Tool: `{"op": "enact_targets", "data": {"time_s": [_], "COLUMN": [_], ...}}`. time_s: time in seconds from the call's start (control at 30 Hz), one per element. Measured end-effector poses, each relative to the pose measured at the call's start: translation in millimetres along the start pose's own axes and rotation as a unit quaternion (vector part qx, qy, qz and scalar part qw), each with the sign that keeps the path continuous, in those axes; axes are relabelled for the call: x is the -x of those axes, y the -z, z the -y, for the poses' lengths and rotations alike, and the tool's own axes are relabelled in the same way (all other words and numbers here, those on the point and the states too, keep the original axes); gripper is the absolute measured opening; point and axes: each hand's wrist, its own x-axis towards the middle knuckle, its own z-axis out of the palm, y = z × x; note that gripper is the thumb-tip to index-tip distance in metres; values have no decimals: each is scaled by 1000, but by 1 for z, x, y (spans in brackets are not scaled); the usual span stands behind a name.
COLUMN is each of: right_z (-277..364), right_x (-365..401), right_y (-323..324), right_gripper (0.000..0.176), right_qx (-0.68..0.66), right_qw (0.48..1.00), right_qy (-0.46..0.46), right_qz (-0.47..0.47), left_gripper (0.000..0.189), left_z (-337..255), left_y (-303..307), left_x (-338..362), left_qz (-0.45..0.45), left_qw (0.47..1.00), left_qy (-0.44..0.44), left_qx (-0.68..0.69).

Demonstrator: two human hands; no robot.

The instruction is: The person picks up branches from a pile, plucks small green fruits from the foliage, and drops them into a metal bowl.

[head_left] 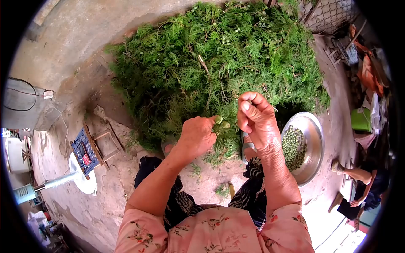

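My left hand [197,137] is closed in a fist around a leafy evergreen sprig [225,137]. Pale green cones [219,119] show on the sprig beside my thumb and finger. To its right, raised a little apart, is my right hand [258,120], its thumb and forefinger pinched together. A small dark bit shows at the fingertips, too small to name. Beyond both hands lies a large heap of cut evergreen branches [219,63]. By my right forearm a wide metal basin [314,158] stands on the ground, holding many small green cones [294,148].
At left are a small folding stool [86,152] and a white-based stand fan [80,177]. A person's leg and hand [358,175] show at far right. Near them are a green container [361,119] and piled bags. Wire mesh [331,17] stands at the back right.
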Motion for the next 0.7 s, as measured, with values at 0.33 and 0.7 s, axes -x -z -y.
{"op": "enact_targets", "data": {"time_s": [0.33,0.7], "right_z": [-11,-4], "right_x": [6,2], "right_y": [0,6], "right_gripper": [26,26], "right_qx": [330,101], "right_qw": [935,984], "right_qy": [60,-120], "right_qz": [115,80], "left_gripper": [22,25], "left_z": [1,1], "left_y": [5,2], "left_x": [-3,0], "left_qz": [-45,-10], "left_qw": [993,984], "left_qy": [-41,-41], "left_qx": [102,176]}}
